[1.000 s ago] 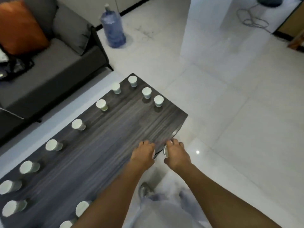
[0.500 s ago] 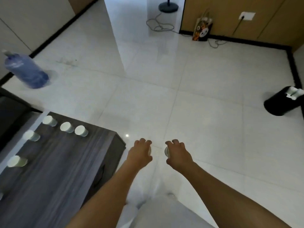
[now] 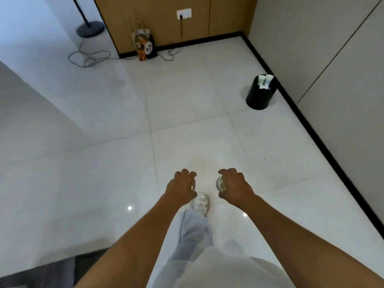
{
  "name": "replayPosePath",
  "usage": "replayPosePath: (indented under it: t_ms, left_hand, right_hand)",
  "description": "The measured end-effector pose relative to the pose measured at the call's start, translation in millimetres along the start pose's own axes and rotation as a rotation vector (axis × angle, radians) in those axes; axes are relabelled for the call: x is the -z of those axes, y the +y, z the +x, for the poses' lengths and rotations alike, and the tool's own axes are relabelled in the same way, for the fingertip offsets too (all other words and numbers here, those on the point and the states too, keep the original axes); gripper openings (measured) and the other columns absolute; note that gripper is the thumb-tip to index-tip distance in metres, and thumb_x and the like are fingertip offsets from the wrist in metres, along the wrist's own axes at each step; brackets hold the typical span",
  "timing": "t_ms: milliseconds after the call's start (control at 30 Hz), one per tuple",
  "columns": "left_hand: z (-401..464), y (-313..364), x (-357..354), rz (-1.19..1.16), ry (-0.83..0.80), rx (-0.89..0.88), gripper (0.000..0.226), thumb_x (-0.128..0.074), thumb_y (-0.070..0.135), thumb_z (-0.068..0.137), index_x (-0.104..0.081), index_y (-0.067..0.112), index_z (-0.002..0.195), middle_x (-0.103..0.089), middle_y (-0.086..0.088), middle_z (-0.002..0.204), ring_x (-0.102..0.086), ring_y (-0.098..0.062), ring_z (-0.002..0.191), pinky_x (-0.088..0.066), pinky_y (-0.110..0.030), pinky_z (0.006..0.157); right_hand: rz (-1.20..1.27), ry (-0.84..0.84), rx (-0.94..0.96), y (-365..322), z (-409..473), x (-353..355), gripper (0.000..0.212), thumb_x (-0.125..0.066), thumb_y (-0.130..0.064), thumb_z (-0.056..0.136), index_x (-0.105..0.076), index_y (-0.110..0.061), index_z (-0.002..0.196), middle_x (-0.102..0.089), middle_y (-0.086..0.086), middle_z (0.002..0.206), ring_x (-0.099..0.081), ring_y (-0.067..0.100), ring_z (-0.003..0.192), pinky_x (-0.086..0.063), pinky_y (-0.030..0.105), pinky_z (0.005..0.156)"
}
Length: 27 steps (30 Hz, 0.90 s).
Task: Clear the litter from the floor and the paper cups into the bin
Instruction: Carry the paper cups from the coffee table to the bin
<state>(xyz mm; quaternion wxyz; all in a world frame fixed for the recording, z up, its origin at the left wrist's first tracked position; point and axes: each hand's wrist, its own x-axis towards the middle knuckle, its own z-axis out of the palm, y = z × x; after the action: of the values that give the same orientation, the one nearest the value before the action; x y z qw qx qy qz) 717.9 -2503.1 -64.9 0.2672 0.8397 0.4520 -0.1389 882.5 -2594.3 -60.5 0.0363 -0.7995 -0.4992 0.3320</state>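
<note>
— White glossy floor tiles (image 3: 207,125) all round, with a dark skirting along the right wall. What's nearest?

— A white shoe (image 3: 201,203) and pale trouser leg stepping forward, and both forearms stretched out above them.

— How are the hands set?

— The right hand (image 3: 234,187) is curled over a paper cup (image 3: 220,183), gripping it from above; the cup's rim shows at the thumb side. The left hand (image 3: 181,185) is curled the same way, with only a pale sliver at its fingers, so I cannot tell what it holds.

— And the bin?

— The black bin (image 3: 260,94) stands well ahead to the right, near the skirting, with two paper cups (image 3: 265,79) sticking up inside it.

— Beyond that?

— A printed gift bag (image 3: 144,45) leans against the wooden wall panel (image 3: 162,19), a loose cable (image 3: 89,57) lies coiled on the tiles, and a lamp base (image 3: 90,29) sits far left.
</note>
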Motion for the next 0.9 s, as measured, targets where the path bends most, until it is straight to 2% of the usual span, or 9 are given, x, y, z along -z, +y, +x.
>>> replayPosePath:
  t_ms: [200, 533, 900]
  left_hand:
    - [134.3, 54.9, 61.1, 0.059, -0.062, -0.136, 0.063, -0.064, 0.024, 0.084, -0.038, 0.021, 0.141, -0.039, -0.001, 0.139, -0.035, -0.022, 0.128, -0.044, -0.037, 0.094]
    - [315.0, 143.2, 149.8, 0.129, -0.113, -0.233, 0.066, -0.066, 0.027, 0.083, -0.036, 0.022, 0.142, -0.039, -0.002, 0.138, -0.035, -0.022, 0.128, -0.046, -0.038, 0.096]
    - [540.3, 311.8, 217.3, 0.17, -0.069, -0.3, 0.067, -0.064, 0.028, 0.085, -0.033, 0.021, 0.144, -0.036, -0.003, 0.142, -0.033, -0.024, 0.13, -0.045, -0.04, 0.096]
  right_hand:
    - [0.094, 0.068, -0.171, 44.4, 87.9, 88.1, 0.073, -0.069, -0.02, 0.08, -0.034, -0.022, 0.144, -0.034, 0.006, 0.142, -0.036, 0.029, 0.127, -0.048, 0.036, 0.094]
    - [0.197, 0.13, -0.285, 110.6, 208.5, 215.5, 0.071, -0.069, -0.019, 0.081, -0.034, -0.022, 0.144, -0.034, 0.007, 0.141, -0.036, 0.029, 0.127, -0.048, 0.038, 0.096]
    - [0.197, 0.164, -0.311, 252.6, 368.0, 375.6, 0.072, -0.07, -0.018, 0.078, -0.036, -0.021, 0.142, -0.037, 0.006, 0.138, -0.038, 0.028, 0.124, -0.05, 0.038, 0.092]
